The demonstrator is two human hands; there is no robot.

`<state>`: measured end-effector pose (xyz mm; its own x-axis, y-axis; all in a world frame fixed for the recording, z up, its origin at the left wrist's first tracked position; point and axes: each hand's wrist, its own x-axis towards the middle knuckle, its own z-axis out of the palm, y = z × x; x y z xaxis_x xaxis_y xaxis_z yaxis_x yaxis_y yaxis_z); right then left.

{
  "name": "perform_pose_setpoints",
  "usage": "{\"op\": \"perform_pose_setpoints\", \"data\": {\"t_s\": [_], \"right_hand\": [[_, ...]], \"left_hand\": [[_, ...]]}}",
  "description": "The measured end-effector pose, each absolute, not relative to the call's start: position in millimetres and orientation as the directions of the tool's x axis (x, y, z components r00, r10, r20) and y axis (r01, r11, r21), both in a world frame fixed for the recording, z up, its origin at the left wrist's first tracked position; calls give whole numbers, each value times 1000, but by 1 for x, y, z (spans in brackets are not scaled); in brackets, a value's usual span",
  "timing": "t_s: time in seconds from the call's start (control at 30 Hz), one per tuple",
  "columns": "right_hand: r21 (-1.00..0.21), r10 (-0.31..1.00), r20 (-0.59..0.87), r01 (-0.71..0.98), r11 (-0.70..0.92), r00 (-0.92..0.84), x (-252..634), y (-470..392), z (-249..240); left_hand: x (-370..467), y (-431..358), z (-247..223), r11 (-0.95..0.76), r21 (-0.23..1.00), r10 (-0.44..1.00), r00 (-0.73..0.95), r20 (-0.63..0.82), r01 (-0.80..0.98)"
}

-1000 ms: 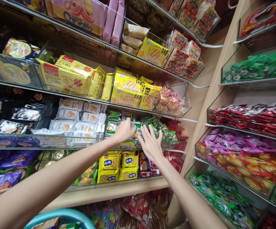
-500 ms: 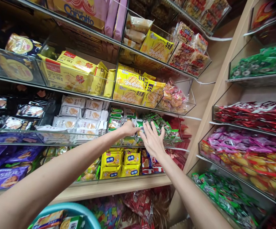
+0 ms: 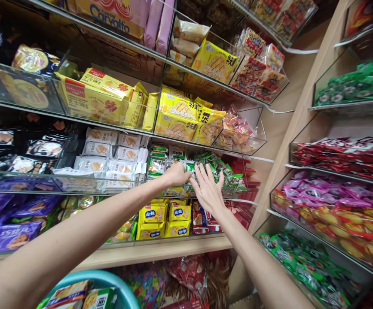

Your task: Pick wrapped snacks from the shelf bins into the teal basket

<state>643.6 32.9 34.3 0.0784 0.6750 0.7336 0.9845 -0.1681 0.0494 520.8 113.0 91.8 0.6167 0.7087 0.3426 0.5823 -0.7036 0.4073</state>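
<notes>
Both my arms reach into a clear shelf compartment of green-and-white snack packets [image 3: 157, 165]. Over these packets my left hand [image 3: 177, 174] is bent downward, its fingers curled in and mostly hidden behind the hand. Whatever it grips there is out of sight. Just to its right is my right hand [image 3: 207, 189], palm down, with fingers spread. Its fingertips lie at a green-and-white packet [image 3: 191, 168] between the two hands; whether they press on it cannot be made out. Loose green packets [image 3: 230, 171] fill the space right of my right hand.
Clear compartment walls [image 3: 86, 184] front the shelves. White cake packets [image 3: 118, 165] lie to the left, yellow packets [image 3: 177, 212] below, yellow waffle packs [image 3: 176, 120] above. A turquoise basin [image 3: 126, 287] with packets stands low in front. Side shelves [image 3: 334, 171] hold more bagged sweets.
My left hand has shifted slightly right, closer to my right hand, and its fingers look more curled. The right hand has barely moved. The whole view has shifted slightly.
</notes>
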Motion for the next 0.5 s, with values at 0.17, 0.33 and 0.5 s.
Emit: {"op": "perform_pose_setpoints", "data": {"t_s": [0.17, 0.33, 0.5], "right_hand": [[77, 667, 742, 981, -181, 65, 643, 32, 31], [55, 655, 752, 983, -173, 73, 639, 26, 34], [2, 514, 857, 997, -76, 38, 629, -3, 17]], "left_hand": [[519, 106, 95, -719, 374, 695, 617, 368, 587], [508, 96, 98, -776, 330, 629, 620, 469, 537], [447, 64, 90, -880, 264, 465, 607, 644, 394]]}}
